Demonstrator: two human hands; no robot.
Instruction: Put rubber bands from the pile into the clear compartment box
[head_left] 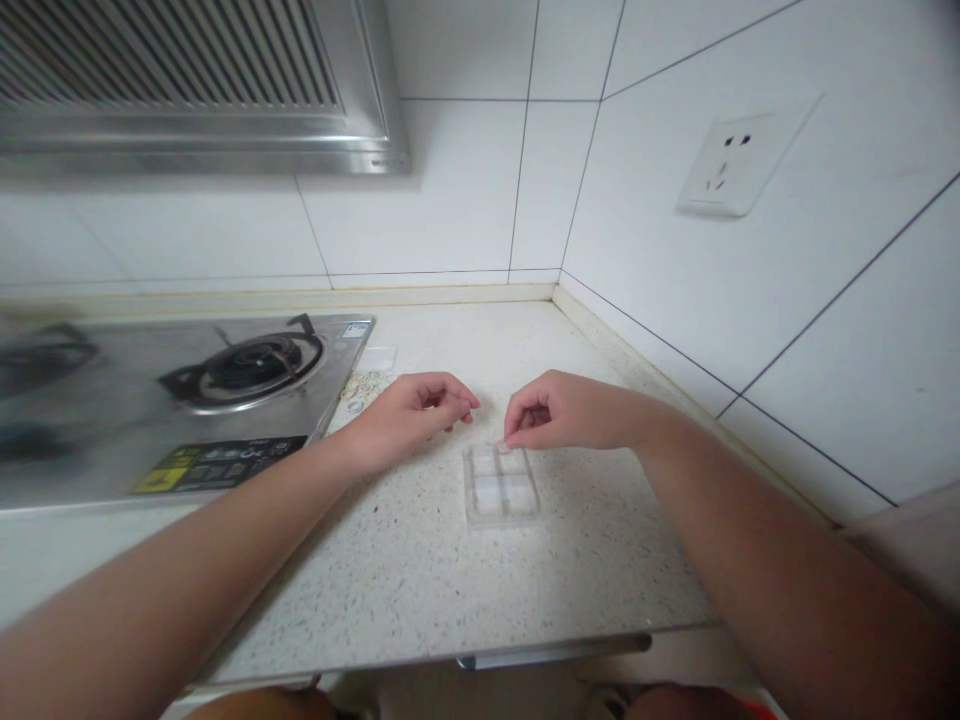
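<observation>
A clear plastic box with several compartments lies on the speckled countertop. My right hand is at its far edge, thumb and fingertips pinched together low over a back compartment. Something small and pale may be at those fingertips, but I cannot make it out. To the left, my left hand hovers above the counter with its thumb and forefinger closed together; whatever they hold is too small to see. Partly behind that hand lies a loose pile of small, thin, coloured rings, resembling tiny rubber bands.
A flat clear plastic piece lies behind the pile. On the left is a gas stove under a steel range hood. The tiled wall at right carries a socket. A handle runs below the counter's front edge.
</observation>
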